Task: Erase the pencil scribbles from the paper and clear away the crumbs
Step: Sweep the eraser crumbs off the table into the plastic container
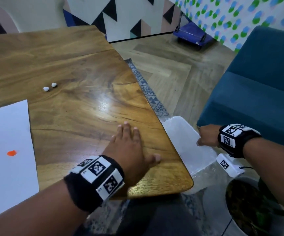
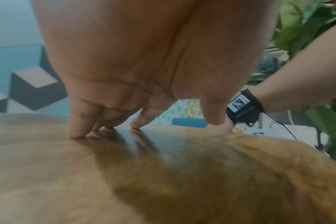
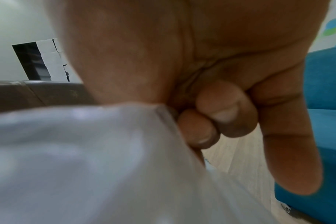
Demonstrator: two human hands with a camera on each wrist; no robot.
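A white sheet of paper (image 1: 6, 150) with an orange spot (image 1: 11, 153) lies at the left of the wooden table (image 1: 80, 79). My left hand (image 1: 131, 143) lies flat with straight fingers (image 2: 77, 121) touching the tabletop near the right edge. My right hand (image 1: 207, 137) grips the far rim of a translucent plastic bin (image 1: 187, 143), held just below the table's right edge; its fingers (image 3: 220, 112) curl round the bin wall (image 3: 86, 151). I cannot make out crumbs on the wood.
Two small white lumps (image 1: 50, 87) lie on the table beyond the paper. A teal sofa (image 1: 257, 86) stands at the right. A white tagged box (image 1: 229, 165) and a potted plant (image 1: 250, 210) sit on the floor by the bin.
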